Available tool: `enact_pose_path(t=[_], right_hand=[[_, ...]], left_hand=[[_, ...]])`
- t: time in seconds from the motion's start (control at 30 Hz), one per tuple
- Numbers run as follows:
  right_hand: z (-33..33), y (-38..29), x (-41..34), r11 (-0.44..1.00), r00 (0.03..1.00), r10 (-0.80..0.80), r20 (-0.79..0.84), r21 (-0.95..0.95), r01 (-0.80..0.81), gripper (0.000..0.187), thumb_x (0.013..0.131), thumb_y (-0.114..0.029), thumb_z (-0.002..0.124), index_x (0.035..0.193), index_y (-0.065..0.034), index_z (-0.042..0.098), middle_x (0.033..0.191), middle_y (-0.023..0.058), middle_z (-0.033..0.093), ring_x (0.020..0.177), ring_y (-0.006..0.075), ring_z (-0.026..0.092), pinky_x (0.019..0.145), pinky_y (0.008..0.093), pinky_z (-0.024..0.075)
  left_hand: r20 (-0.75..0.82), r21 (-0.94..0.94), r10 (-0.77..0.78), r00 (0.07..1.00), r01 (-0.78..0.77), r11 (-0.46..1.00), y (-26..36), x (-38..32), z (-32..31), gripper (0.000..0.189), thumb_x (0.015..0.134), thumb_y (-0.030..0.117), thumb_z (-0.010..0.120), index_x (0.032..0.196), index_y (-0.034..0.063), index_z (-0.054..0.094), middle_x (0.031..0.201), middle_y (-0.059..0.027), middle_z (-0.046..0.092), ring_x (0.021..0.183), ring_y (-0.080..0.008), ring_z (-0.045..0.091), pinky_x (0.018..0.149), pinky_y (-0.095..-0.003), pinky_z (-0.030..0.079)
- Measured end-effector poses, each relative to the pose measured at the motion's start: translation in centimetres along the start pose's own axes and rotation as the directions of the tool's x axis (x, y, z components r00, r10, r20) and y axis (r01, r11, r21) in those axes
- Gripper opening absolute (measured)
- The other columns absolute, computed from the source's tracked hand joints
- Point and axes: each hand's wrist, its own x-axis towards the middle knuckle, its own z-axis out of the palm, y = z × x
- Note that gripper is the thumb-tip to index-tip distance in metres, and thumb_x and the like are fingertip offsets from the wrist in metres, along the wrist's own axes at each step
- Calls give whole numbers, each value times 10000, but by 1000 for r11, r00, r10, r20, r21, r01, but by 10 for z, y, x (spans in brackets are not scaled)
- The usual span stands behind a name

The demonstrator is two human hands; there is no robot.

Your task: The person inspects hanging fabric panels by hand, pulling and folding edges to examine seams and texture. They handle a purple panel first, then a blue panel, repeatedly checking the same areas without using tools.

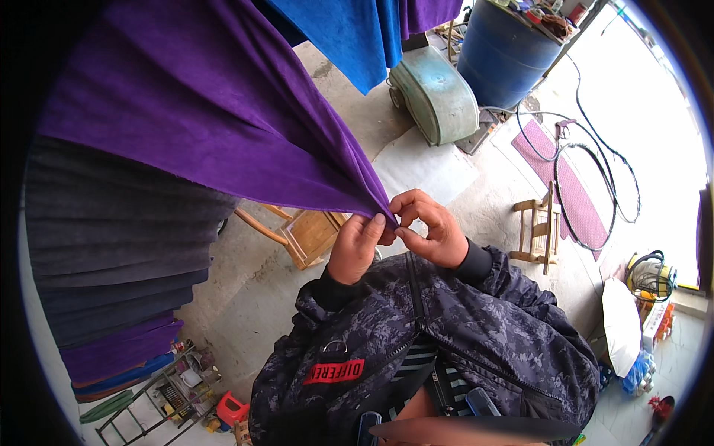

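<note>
A large purple cloth (234, 128) stretches from the upper left down to a gathered corner in front of my chest. My left hand (357, 245) pinches this corner between thumb and fingers. Right beside it, my right hand (432, 228) has its thumb and index finger at the cloth's tip, the other fingers curled. Whatever lies between those right fingertips is too small to make out. Behind the purple cloth hangs a blue cloth (357, 44), its lower point free in the air.
Dark grey cloths (122, 217) hang in a row at left. Below my hands stands a wooden chair (312, 234). A green wheeled metal object (438, 95), a blue barrel (505, 53), a coiled hose (558, 184) and a small wooden chair (538, 228) occupy the right. A metal rack (167, 396) stands lower left.
</note>
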Motion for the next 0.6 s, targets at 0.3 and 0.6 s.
enact_pose_path(t=[0.3,0.6], right_hand=[[-1,4,-2,999,997,11,-78,-31,-14,183,867,41,734,954,-47,600,1180,146,700,1091,307,681,953,393,535],[-2,-2,-1,996,998,-64,-27,-59,63,201,859,40,760,979,-49,624,1252,143,695,1170,331,660,993,426,528]], left_hand=[[-7,8,-28,1000,28,1000,4,-2,-3,344,1113,348,573,1083,17,659,911,-36,689,804,-122,662,789,-296,569],[6,2,-28,1000,28,1000,5,-1,-2,345,1114,357,575,1053,25,651,882,-33,670,789,-121,652,769,-285,554]])
